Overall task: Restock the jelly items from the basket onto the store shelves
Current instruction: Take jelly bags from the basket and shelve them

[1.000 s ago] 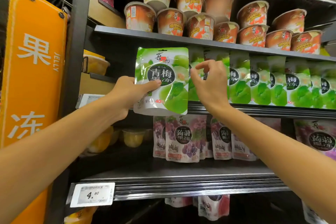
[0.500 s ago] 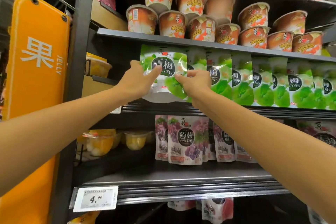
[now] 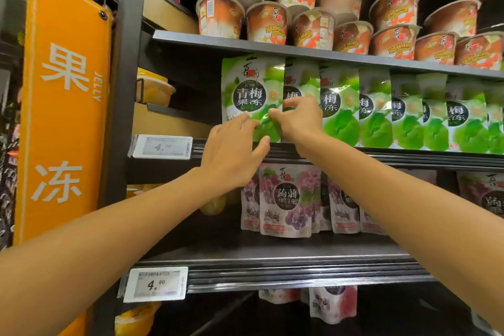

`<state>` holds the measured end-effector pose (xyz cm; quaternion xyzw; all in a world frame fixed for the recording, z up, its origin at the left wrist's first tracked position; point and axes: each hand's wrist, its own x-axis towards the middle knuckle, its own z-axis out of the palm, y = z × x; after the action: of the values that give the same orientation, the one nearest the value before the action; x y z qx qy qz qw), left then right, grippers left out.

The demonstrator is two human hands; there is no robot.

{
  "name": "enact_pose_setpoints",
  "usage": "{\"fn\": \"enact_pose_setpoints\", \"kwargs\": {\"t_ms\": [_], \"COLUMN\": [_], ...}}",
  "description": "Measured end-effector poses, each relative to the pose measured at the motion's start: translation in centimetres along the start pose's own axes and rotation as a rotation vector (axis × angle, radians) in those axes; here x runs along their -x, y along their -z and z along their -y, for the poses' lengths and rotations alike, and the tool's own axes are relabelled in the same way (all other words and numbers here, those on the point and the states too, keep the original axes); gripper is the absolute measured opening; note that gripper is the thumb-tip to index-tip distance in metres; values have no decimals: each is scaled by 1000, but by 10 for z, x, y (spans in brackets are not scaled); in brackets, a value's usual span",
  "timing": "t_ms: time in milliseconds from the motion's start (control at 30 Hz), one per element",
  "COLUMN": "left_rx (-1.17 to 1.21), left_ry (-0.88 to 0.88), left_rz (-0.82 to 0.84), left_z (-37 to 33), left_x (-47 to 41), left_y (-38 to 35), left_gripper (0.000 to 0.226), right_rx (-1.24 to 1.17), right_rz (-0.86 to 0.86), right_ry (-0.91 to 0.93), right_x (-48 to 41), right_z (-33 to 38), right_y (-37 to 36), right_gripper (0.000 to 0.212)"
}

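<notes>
— What are you seeing closest to you?

— An orange sign (image 3: pixel 65 117) is hanging on the left of the rack, and a price tag (image 3: pixel 155 284) is sitting on the front of the lower shelf (image 3: pixel 272 270). Purple pouches (image 3: pixel 285 199) are standing on that shelf.

— And the hands?

— Both are reaching to the middle shelf (image 3: pixel 381 157). The left hand (image 3: pixel 231 153) is resting its fingers on the lower front of a green jelly pouch (image 3: pixel 246 82); that grip is wide, with the fingers nearly straight. The right hand (image 3: pixel 300 120) is pinching the pouch's right edge, with the thumb lying on the front and the fingers curling at the side.

— So where is the pouch sitting?

— It is standing upright at the left end of the middle shelf, touching the front of a row of matching green pouches (image 3: pixel 409 117) that is running off to the right.

— And behind all that?

— Orange jelly cups (image 3: pixel 221 18) are stacking up in two layers on the top shelf (image 3: pixel 245 48).
</notes>
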<state>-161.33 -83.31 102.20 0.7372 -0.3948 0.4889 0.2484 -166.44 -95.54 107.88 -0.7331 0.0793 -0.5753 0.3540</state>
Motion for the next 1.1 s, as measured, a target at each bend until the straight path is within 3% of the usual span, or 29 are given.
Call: {"fn": "enact_pose_setpoints", "kwargs": {"t_ms": [267,500,767,967,1100], "left_rx": [-44,93,314,460,538], "left_ry": [-1,-3,20,226,387], "left_rz": [-15,-155,-138,82,263], "left_z": [-1,-20,-62,-97,-122], "left_x": [7,31,110,233,341], "left_y": [-8,-6,-28,-69,-95], "left_gripper": [54,35,17,5,4], "right_rx": [-53,-16,-146,-152,-94], "right_rz": [7,-3,65,228,386], "right_ry": [116,317,162,-82,-358], "right_x": [17,52,145,257,356], "right_z": [-21,-46,-114,-200,-264], "right_y": [34,60,88,120,150], "right_gripper": [21,11,6,8,12]}}
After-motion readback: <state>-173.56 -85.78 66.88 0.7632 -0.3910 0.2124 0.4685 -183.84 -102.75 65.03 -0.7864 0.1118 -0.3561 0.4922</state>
